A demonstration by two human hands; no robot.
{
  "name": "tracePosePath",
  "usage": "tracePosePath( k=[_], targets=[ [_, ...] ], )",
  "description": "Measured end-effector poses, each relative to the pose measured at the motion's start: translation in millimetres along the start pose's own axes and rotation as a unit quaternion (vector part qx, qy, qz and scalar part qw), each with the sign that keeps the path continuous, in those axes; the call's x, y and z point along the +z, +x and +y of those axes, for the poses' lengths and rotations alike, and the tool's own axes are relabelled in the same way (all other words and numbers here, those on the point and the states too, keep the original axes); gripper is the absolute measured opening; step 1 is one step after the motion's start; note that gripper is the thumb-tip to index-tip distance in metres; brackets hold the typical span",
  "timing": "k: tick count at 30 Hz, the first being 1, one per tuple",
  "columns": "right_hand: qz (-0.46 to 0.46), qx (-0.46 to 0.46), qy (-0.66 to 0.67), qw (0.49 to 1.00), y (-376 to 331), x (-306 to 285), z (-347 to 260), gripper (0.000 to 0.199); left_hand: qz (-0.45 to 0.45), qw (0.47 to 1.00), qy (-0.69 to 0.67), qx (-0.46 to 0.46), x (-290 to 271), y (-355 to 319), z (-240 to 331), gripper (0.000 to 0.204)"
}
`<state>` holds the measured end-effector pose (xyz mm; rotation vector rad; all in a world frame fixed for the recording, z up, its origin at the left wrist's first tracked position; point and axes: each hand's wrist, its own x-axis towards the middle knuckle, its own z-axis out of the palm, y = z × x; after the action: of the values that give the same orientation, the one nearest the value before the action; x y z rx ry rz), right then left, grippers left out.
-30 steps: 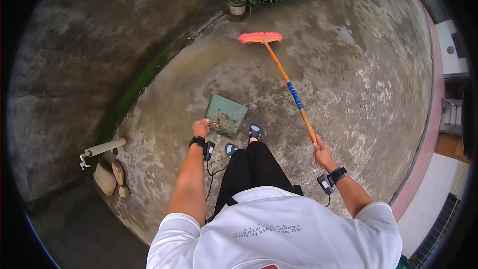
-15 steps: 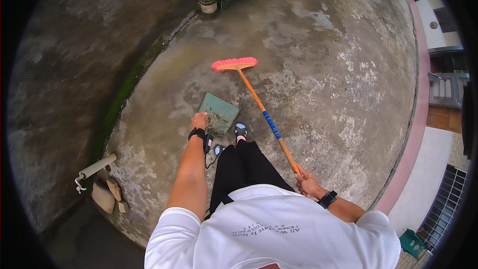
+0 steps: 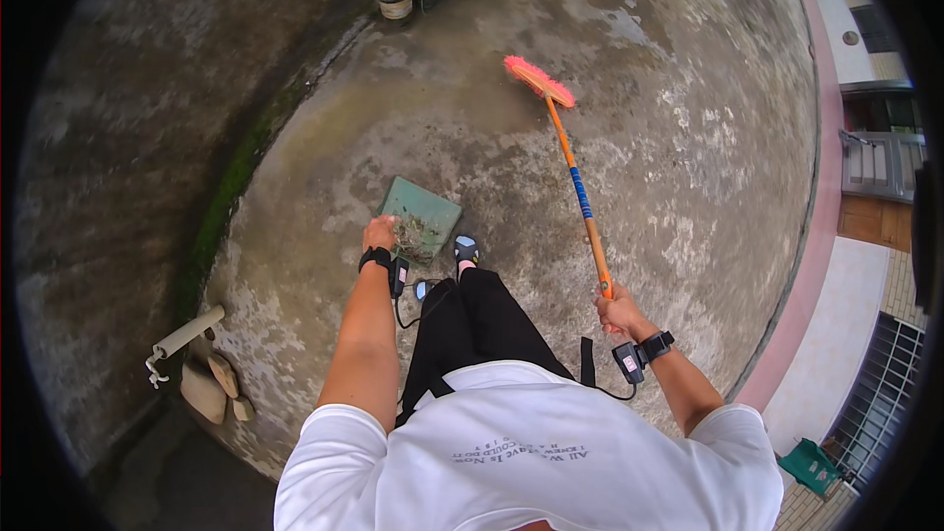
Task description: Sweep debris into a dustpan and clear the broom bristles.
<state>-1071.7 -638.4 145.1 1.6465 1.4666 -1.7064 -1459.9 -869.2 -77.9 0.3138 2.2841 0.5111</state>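
Several stones (image 3: 204,393) near pipe (image 3: 189,331); potted plant (image 3: 396,7) by wall (image 3: 147,128); left hand (image 3: 380,233) grips dustpan (image 3: 421,203); right hand (image 3: 618,311) grips broom (image 3: 580,194)

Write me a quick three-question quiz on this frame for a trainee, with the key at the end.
1. True or false: the right hand grips the broom by its pink bristles.
2. Multiple choice: where does the pile of loose debris lie?
A) inside a flowerpot
B) on the green dustpan
C) on top of the stones
3. Short answer: which of the two hands is at the edge of the dustpan?

Key:
1. False; it holds the handle.
2. B.
3. The left hand.
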Motion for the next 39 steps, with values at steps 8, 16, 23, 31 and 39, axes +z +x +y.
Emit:
tracePosePath(
  k=[8, 16, 23, 31, 39],
  targets=[
    [-0.126, 0.074, 0.174, 0.974, -65.8, 35.3, 57.2, 0.016, -0.066, 0.993, -0.065, -0.072, -14.3, -22.4, 36.9, 0.038],
    [-0.014, -0.029, 0.069, 0.997, -5.6, 16.2, 3.2, 0.004, 0.002, 0.999, -0.010, -0.053, 5.6, -10.9, -0.2, 0.036],
    [0.096, -0.040, -0.189, 0.976, 112.5, -19.6, -53.1, 0.006, -0.021, 0.999, -0.027, -0.016, -2.8, -22.5, 10.5, 0.034],
    [-0.021, -0.036, -0.371, 0.928, -27.2, 20.8, 67.7, 0.014, 0.012, 0.999, -0.029, -0.039, 8.1, -7.5, 0.6, 0.035],
    [-0.012, -0.109, -0.207, 0.972, -106.9, 20.5, 138.7, 0.013, 0.087, 0.996, 0.014, 0.030, 16.9, 1.5, -12.0, 0.034]
  ],
)
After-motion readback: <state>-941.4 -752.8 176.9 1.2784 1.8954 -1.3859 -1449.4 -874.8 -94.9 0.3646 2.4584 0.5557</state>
